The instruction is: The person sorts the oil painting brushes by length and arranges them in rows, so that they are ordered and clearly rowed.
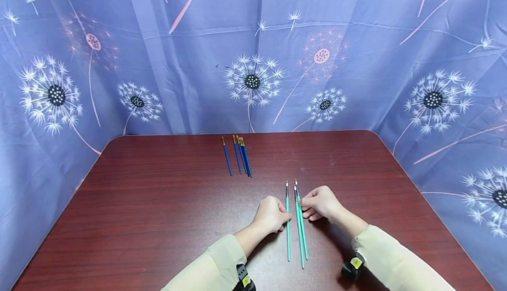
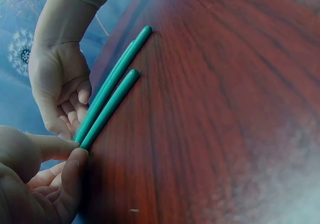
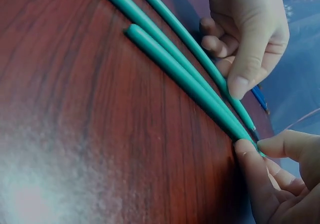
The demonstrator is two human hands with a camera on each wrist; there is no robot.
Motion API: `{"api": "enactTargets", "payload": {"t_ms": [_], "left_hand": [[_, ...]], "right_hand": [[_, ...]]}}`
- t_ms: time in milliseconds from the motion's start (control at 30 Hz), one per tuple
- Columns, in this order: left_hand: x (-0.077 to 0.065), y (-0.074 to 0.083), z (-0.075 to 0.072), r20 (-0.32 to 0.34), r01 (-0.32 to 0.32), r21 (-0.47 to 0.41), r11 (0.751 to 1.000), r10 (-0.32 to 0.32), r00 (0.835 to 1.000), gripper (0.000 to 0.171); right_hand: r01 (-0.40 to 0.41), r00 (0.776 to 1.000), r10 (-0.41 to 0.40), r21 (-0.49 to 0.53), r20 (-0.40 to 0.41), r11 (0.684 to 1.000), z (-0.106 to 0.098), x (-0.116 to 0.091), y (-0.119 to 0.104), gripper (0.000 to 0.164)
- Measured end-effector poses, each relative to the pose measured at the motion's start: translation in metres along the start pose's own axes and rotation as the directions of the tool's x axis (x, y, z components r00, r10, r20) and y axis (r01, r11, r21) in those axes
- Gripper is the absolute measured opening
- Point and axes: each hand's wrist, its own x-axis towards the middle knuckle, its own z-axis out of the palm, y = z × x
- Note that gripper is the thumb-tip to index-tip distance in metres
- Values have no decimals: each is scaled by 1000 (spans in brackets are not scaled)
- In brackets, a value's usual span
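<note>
Three green-handled paintbrushes lie near the front middle of the table, bristle ends pointing away. My left hand (image 1: 271,215) pinches the leftmost green paintbrush (image 1: 288,238) between thumb and finger, about halfway along its handle. Just to the right, my right hand (image 1: 321,204) has thumb and fingertips at the other two green paintbrushes (image 3: 185,79), which lie close together. In the right wrist view its fingers (image 3: 246,151) pinch at the rightmost of this pair; whether they grip both is hard to tell. The left wrist view shows the left thumb and finger around the single handle (image 2: 112,104).
Several blue-handled paintbrushes (image 1: 243,156) lie towards the back edge of the dark red wooden table (image 1: 158,203), one a little apart on the left. A blue dandelion-print cloth (image 1: 198,75) hangs behind the table and along its sides.
</note>
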Motion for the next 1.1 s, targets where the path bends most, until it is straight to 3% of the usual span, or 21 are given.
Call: {"api": "enactTargets", "payload": {"t_ms": [533,1100], "left_hand": [[3,-1,-2,4,6,-27,1000,-6,1000,17],[11,-8,-15,-26,53,-47,997,-54,998,12]], "right_hand": [[-3,999,-3,116,50,993,10,1,-4,24],[1,999,-6,139,35,990,25,15,-11,25]]}}
